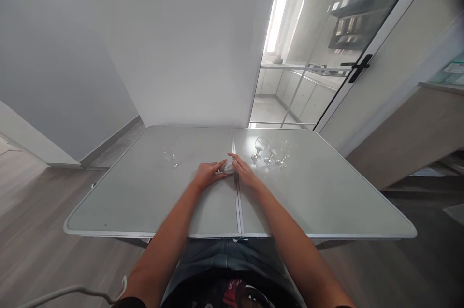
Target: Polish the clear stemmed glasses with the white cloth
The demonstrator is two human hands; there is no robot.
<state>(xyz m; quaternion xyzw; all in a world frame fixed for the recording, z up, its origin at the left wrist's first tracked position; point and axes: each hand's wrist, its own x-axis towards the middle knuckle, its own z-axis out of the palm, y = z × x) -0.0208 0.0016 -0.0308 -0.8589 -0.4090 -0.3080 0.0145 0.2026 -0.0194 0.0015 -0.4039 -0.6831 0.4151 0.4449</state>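
A clear wine glass point(227, 168) lies on its side between my two hands, low over the middle of the table. My left hand point(209, 175) is closed on its left end, thumb on top and fingers below. My right hand point(245, 171) wraps the other end, hiding part of the glass. Just to the right and farther back, upright stemmed glasses stand in a row: one wine glass point(260, 147), a second glass point(269, 157) and a third glass point(282, 159). Off to the left is a faint, very transparent glass item point(170, 155), its exact shape hard to make out.
The pale folding table point(326, 197) has a metal seam point(238, 206) down its middle. A white wall point(195, 56) rises behind it. A glass door with a black handle point(360, 67) is at the right, beside a wooden cabinet point(409, 139). A white cable point(72, 290) runs at lower left.
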